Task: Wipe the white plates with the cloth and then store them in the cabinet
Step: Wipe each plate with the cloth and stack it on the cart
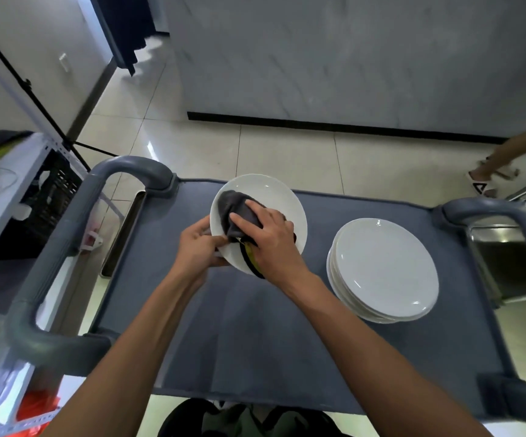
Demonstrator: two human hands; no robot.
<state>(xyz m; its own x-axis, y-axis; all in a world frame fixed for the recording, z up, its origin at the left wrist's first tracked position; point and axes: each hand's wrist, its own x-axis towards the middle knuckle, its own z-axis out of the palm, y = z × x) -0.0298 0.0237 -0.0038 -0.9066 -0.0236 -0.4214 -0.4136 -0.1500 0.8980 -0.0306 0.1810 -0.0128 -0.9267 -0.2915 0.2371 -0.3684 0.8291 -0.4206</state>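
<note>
Landmark: the grey cart [287, 326], its flat top lying across the middle of the view with a thick looped handle at each end.

Held plate: a white plate [265, 197] is being held tilted above the far-left part of the cart top, its inner face turned toward the camera.

Left hand: the left hand [200, 244] is gripping the near-left rim of that plate — thumb curled over the rim onto the inner face, fingers going behind it.

Right hand: the right hand [271, 238] is pressing a dark grey cloth [235, 212] against the inside of the plate, fingers spread and bent over the bunched fabric, so this grip is closed around the cloth.

Cloth detail: a yellow-and-black edge of the cloth is showing under the right palm at the plate's lower rim.

Plate stack: a stack of white plates [384, 269] is resting on the right half of the cart top, apart from the held plate.

Left of the cart: a white shelf unit [0, 203] is standing there, with a black crate [55, 190] beneath its top level.

Right of the cart: a shiny metal tray [508, 263] is lying just past the cart's right handle.

Beyond the cart: a second person's leg in a white sandal [481, 184] is on the tiled floor — near a grey marbled wall.
</note>
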